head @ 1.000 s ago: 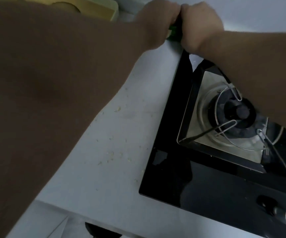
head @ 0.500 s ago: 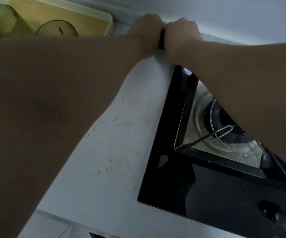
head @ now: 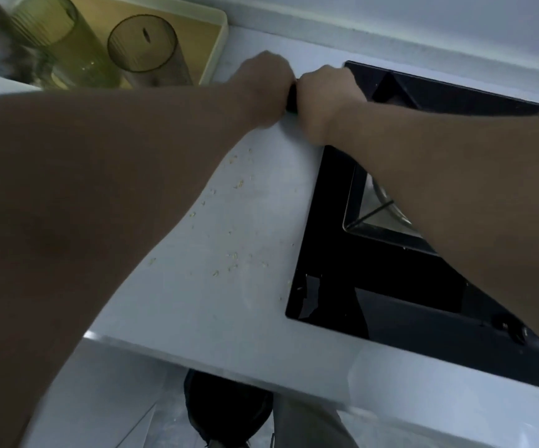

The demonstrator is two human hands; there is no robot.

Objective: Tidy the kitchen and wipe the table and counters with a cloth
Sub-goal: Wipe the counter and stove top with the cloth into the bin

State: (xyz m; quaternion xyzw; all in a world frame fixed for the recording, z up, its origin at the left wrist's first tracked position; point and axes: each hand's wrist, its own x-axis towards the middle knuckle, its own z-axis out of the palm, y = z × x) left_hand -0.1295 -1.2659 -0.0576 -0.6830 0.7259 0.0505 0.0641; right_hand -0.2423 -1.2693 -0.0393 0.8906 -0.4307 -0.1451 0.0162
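My left hand [head: 268, 88] and my right hand [head: 323, 98] are curled into fists, side by side, at the far part of the white counter [head: 197, 302]. Both grip a small dark item [head: 291, 98] of which only a narrow sliver shows between them; what it is cannot be told. The fists sit low at the counter surface, at the far left corner of the black glass hob [head: 326, 253]. Pale crumbs [head: 232, 257] lie scattered on the counter between my forearms.
A cream tray [head: 219, 37] at the back left holds a green ribbed glass [head: 57, 43] and a grey glass [head: 145, 46]. My right forearm crosses the steel burner [head: 381, 215]. A hob knob [head: 507, 324] sits front right. A dark shoe [head: 229, 409] shows below the counter edge.
Both hands stayed pressed together on the item. The view has shifted, bringing the tray with its glasses and the hob's back corner into sight; the green patch between the fists no longer shows.
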